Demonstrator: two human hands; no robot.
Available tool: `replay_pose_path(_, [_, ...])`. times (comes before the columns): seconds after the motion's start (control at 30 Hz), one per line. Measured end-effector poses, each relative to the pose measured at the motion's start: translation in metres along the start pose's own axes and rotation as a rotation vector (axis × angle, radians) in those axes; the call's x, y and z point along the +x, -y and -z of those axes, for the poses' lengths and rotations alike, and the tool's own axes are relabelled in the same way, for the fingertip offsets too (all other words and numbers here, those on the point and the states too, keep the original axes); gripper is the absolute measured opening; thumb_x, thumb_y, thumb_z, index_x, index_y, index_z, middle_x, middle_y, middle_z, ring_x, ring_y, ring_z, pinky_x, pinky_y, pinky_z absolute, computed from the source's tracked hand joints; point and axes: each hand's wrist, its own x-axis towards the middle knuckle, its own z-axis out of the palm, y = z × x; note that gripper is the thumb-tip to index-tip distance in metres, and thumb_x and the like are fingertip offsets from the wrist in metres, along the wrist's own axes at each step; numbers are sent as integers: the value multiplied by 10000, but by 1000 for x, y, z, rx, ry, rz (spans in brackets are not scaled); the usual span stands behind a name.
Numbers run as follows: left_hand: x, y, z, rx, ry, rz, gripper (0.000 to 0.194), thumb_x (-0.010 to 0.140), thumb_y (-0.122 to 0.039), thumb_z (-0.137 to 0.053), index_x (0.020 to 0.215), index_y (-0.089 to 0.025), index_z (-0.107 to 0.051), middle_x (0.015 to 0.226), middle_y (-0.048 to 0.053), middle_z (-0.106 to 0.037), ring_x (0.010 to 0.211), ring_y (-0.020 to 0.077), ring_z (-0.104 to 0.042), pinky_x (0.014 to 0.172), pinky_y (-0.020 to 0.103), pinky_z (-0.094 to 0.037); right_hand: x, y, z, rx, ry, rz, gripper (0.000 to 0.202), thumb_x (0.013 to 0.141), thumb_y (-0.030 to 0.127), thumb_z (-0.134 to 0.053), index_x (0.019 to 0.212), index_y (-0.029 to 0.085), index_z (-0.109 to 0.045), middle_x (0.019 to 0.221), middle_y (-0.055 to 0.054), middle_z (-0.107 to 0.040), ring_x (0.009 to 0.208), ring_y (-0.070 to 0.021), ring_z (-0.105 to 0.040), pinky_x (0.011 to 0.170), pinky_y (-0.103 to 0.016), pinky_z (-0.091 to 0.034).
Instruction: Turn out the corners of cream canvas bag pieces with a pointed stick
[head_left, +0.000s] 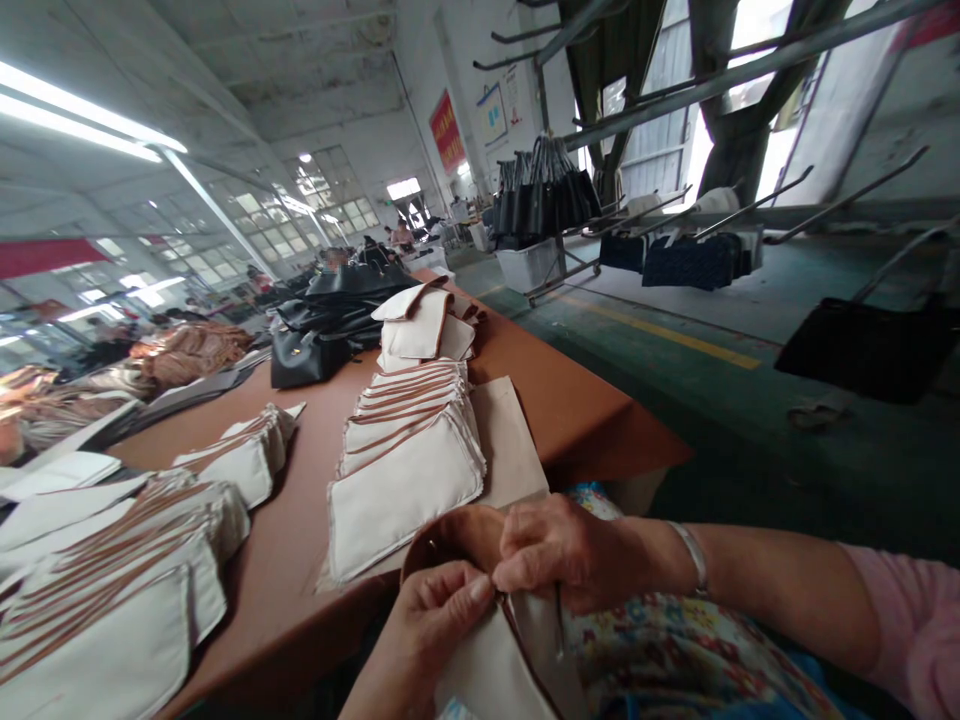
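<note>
Low at the table's front edge, both of my hands are closed on a cream fabric pouch (480, 665) with a brown-trimmed edge. My left hand (442, 610) pinches its top edge between thumb and fingers. Beside it, almost touching, my right hand (551, 550) pinches the same spot, its fingertips meeting the left thumb. A curved brown band (457, 525) arches behind the fingers. Something small and metallic shows under the fingertips, too small to name. A thin dark piece hangs below my right hand; its kind is unclear.
On the brown-covered table (300, 545) lie a fanned stack of cream pouches (409, 490) straight ahead and more stacks (112, 610) at left. Black bags (311, 345) stand behind. To the right, a metal rack (720, 85) carries dark bags above the green floor (645, 310).
</note>
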Motion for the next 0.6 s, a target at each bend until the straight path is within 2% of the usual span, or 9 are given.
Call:
replay_pose_path(0.07, [1, 4, 1, 50, -21, -27, 401, 643, -452, -829, 611, -153, -564, 492, -34, -506, 419, 61, -387, 432, 181, -241, -5, 0, -1, -102, 48, 2, 186, 872, 147, -440, 736, 159, -567, 658, -21, -479, 685, -140, -518, 683, -252, -444])
replay_pose_path(0.13, [0, 7, 3, 126, -36, -76, 393, 657, -468, -816, 644, -145, -593, 508, -31, -511, 441, 65, -395, 441, 182, -238, -9, 1, -3, -49, 33, -62, 172, 886, 177, -459, 775, 148, -586, 677, -23, -504, 664, -129, -502, 671, -253, -437])
replay_pose_path(0.2, [-2, 6, 4, 207, -37, -123, 395, 680, -488, -794, 664, -142, -602, 519, -37, -493, 460, 63, -380, 448, 181, -229, -11, 3, -2, 174, -19, -260, 176, 917, 264, -492, 908, 127, -602, 752, -36, -548, 680, -116, -510, 660, -238, -436])
replay_pose_path(0.23, [-4, 4, 4, 246, -35, -140, 400, 691, -498, -782, 669, -142, -602, 526, -41, -479, 469, 62, -367, 449, 181, -222, -10, 3, -1, 320, -40, -400, 247, 940, 334, -482, 975, 117, -594, 770, -33, -548, 662, -104, -501, 626, -220, -429])
replay_pose_path(0.3, [-8, -2, 1, 321, -31, -168, 409, 706, -517, -761, 669, -141, -603, 544, -44, -457, 488, 62, -341, 450, 181, -211, -7, 3, 5, 543, -2, -674, 387, 962, 454, -440, 1012, 99, -586, 730, -4, -508, 584, -75, -442, 525, -180, -373])
replay_pose_path(0.33, [-10, -6, -1, 355, -27, -184, 414, 711, -524, -753, 667, -138, -608, 552, -45, -447, 496, 63, -328, 451, 181, -210, -4, 3, 8, 588, 46, -760, 423, 960, 484, -434, 969, 93, -595, 689, 15, -471, 552, -63, -399, 486, -167, -330])
replay_pose_path(0.43, [-14, -17, -7, 424, -31, -227, 426, 719, -539, -733, 647, -134, -620, 559, -45, -432, 506, 70, -326, 453, 183, -222, 4, -2, 16, 549, 190, -813, 405, 897, 479, -561, 787, 92, -602, 620, 43, -403, 551, -50, -346, 473, -158, -275])
replay_pose_path(0.6, [-17, -17, -9, 406, -74, -250, 395, 699, -500, -765, 617, -147, -609, 545, -46, -422, 498, 72, -339, 443, 186, -224, 7, -8, 15, 646, 265, -782, 261, 817, 338, -686, 776, 85, -634, 622, 42, -475, 563, -46, -388, 503, -152, -314])
